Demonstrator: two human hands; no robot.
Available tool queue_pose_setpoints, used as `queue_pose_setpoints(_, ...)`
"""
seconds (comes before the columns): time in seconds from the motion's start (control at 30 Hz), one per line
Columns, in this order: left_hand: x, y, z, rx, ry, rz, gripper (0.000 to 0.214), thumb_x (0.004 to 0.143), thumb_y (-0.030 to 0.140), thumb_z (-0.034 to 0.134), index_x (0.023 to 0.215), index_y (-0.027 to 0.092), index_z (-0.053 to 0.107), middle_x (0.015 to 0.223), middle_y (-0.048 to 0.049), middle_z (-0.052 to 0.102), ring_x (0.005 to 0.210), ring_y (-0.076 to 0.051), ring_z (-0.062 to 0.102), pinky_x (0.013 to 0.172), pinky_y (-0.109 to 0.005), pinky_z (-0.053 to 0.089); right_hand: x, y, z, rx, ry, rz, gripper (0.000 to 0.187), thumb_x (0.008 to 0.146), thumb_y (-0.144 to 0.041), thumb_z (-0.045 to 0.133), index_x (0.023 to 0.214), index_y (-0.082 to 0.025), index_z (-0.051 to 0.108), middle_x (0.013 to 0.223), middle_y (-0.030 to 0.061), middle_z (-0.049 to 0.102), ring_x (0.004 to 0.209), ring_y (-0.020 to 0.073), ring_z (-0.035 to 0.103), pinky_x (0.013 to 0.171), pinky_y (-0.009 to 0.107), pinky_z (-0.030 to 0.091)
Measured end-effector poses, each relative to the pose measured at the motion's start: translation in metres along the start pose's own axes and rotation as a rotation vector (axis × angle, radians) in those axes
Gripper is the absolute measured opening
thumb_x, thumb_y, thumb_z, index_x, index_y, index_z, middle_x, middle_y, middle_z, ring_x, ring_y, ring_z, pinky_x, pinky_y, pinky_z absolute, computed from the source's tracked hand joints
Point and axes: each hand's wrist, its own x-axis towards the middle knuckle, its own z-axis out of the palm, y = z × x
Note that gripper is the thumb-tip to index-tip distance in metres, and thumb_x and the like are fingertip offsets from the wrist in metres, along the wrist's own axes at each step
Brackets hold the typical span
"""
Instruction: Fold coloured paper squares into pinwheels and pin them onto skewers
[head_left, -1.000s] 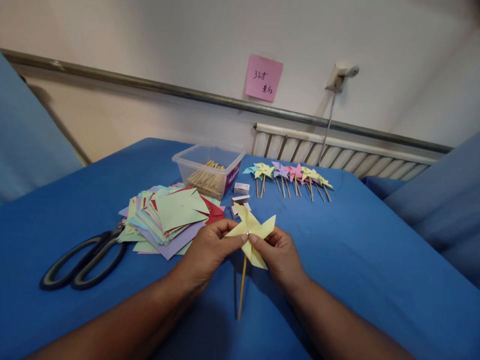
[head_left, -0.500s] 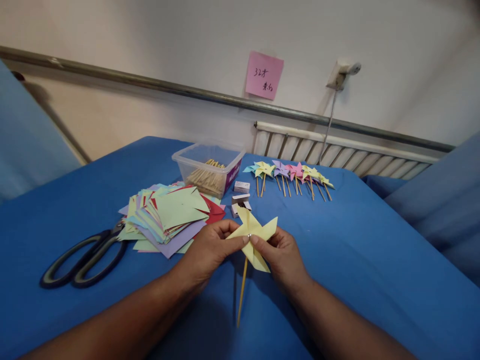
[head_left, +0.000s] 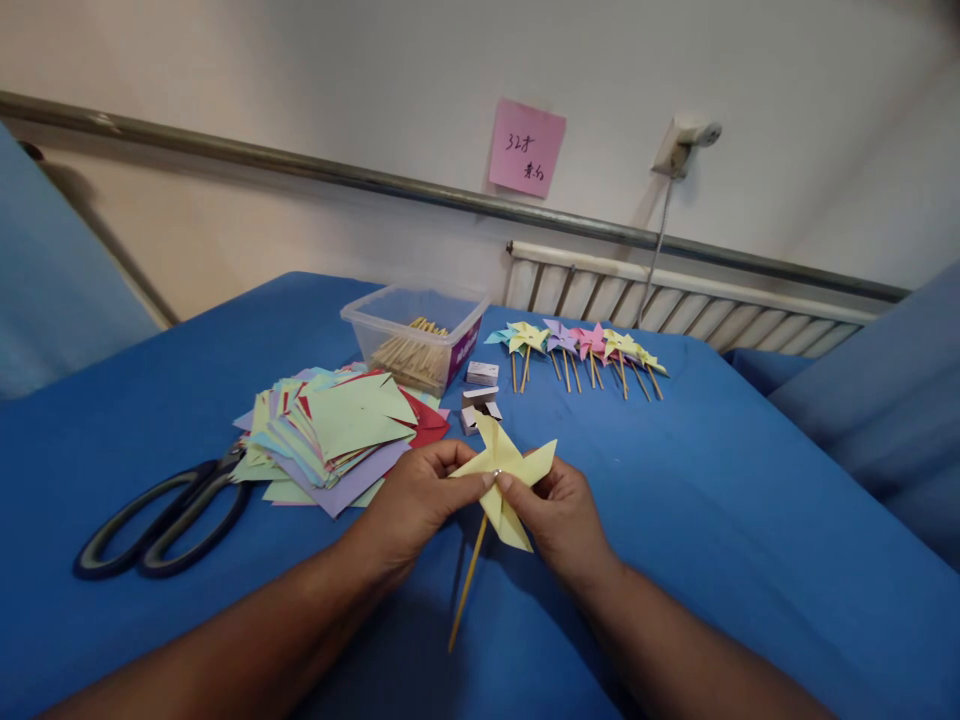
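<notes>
A pale yellow paper pinwheel is held between both hands above the blue-covered table. My left hand grips it from the left, its thumb by the small shiny pin at the centre. From the right, my right hand grips it too, with the thumb tip close to the same pin. Below the blades a thin wooden stick slants down to the left. The fingers behind the paper are mostly hidden.
Coloured paper sheets lie piled at left beside large scissors. Behind them stands a clear plastic box of sticks. Two small cardboard boxes sit before several finished pinwheels. A blue cloth covers the table.
The pinwheel's stick has swung, its lower end moving left. The lower blade has tilted slightly left as well. Both hands keep nearly the same place and grip.
</notes>
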Motion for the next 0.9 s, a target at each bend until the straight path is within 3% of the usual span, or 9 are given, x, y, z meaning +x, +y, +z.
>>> queue_pose_setpoints(0.23,-0.0027,0.0015,0.0004,0.013,-0.040,0.022,0.025,0.069,0.037,0.072,0.075,0.016,0.059,0.068,-0.0005,0.063,0.061,-0.014,0.055,0.059,-0.026,0.040,0.0005,-0.0006,-0.0015,0.020,-0.015,-0.013,0.026,0.067,-0.033,0.077,0.081,-0.014,0.066,0.070,0.0014,0.071,0.056,0.0128,0.061,0.055,0.024,0.047)
queue_pose_setpoints(0.63,0.0010,0.0032,-0.0003,0.072,0.001,0.029,0.026,0.066,0.036,0.073,0.066,0.016,0.057,0.059,0.0021,0.058,0.055,-0.011,0.049,0.053,-0.023,0.036,0.0018,0.0060,-0.0059,0.004,-0.046,-0.009,0.024,0.068,-0.031,0.077,0.078,-0.014,0.063,0.066,-0.0003,0.068,0.051,0.0092,0.057,0.050,0.020,0.044)
queue_pose_setpoints(0.9,-0.0005,0.0012,0.0014,0.048,-0.006,0.030,0.028,0.069,0.040,0.070,0.075,0.015,0.061,0.067,-0.0019,0.065,0.060,-0.015,0.057,0.058,-0.027,0.042,0.0041,0.0029,-0.0054,0.055,-0.074,0.037,0.027,0.067,-0.033,0.079,0.080,-0.015,0.065,0.070,0.0010,0.070,0.055,0.0109,0.059,0.055,0.023,0.047)
